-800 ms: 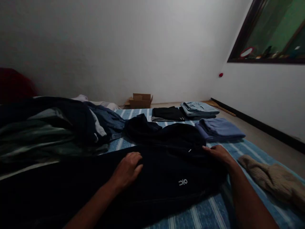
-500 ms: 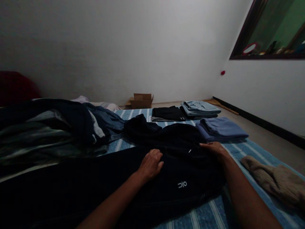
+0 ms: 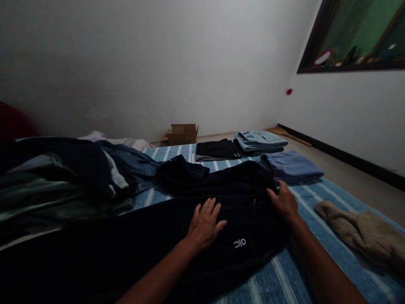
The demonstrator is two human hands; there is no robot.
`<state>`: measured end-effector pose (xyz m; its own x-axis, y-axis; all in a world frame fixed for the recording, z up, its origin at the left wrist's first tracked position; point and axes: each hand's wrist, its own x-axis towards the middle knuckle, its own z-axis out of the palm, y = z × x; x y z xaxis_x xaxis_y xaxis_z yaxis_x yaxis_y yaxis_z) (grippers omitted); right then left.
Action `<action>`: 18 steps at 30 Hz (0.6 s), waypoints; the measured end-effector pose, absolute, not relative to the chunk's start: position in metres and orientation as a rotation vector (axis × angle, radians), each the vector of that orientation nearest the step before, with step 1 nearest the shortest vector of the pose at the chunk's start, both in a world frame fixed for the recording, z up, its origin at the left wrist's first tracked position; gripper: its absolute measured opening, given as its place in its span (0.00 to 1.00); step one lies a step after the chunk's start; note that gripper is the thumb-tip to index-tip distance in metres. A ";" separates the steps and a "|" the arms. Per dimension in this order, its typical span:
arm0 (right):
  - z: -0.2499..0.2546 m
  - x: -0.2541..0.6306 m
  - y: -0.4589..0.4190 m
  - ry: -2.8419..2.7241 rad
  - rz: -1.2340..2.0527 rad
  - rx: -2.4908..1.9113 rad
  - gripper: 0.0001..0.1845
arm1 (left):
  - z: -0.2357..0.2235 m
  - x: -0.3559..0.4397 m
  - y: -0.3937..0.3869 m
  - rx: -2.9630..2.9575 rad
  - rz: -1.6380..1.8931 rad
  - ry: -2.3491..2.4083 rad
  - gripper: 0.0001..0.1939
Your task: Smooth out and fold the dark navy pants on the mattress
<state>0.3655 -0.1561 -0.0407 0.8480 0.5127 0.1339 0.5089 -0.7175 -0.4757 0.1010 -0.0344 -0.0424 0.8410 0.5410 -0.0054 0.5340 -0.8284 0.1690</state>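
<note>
A pair of dark navy trousers [image 3: 152, 245] with a small white logo lies stretched across the bed, one leg running off to the left. My left hand [image 3: 204, 226] rests flat on the fabric, its fingers spread. At the waist end on the right, my right hand [image 3: 284, 202] pinches the edge of the trousers between thumb and fingers. Part of the dark cloth is bunched behind, close to a folded blue-purple garment [image 3: 292, 166].
A striped blue sheet [image 3: 275, 278] covers the bed. Folded black clothes [image 3: 218, 150] and folded light-blue jeans [image 3: 261, 140] lie at the back. A clothes heap [image 3: 63, 177] is at left, a beige knitted garment [image 3: 360, 230] at right. Beyond stands a cardboard box [image 3: 182, 135].
My left hand has flattened and spread its fingers on the trousers. My right hand has shifted up slightly at the waist edge, and the view has turned a little rightward.
</note>
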 end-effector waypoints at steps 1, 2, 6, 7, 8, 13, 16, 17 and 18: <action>-0.045 0.368 -0.163 -0.743 0.035 -2.521 0.34 | -0.042 0.101 -0.035 2.850 0.029 0.840 0.29; -0.048 0.370 -0.171 -0.745 0.068 -2.524 0.36 | -0.041 0.102 -0.035 2.844 -0.001 0.842 0.30; -0.054 0.369 -0.197 -0.805 0.225 -2.487 0.31 | -0.037 0.107 -0.035 2.826 -0.066 0.870 0.34; -0.054 0.367 -0.200 -0.812 0.241 -2.471 0.28 | -0.036 0.108 -0.036 2.822 -0.075 0.881 0.34; -0.054 0.365 -0.203 -0.813 0.244 -2.456 0.25 | -0.036 0.109 -0.037 2.818 -0.083 0.894 0.35; -0.041 0.364 -0.213 -0.787 0.152 -2.446 0.18 | -0.033 0.113 -0.042 2.782 -0.126 0.940 0.37; -0.039 0.368 -0.221 -0.770 0.107 -2.509 0.18 | -0.031 0.113 -0.047 2.775 -0.129 0.913 0.37; -0.040 0.368 -0.223 -0.770 0.109 -2.534 0.17 | -0.030 0.113 -0.049 2.774 -0.128 0.909 0.37; -0.042 0.368 -0.224 -0.774 0.115 -2.558 0.17 | -0.030 0.113 -0.051 2.771 -0.132 0.909 0.37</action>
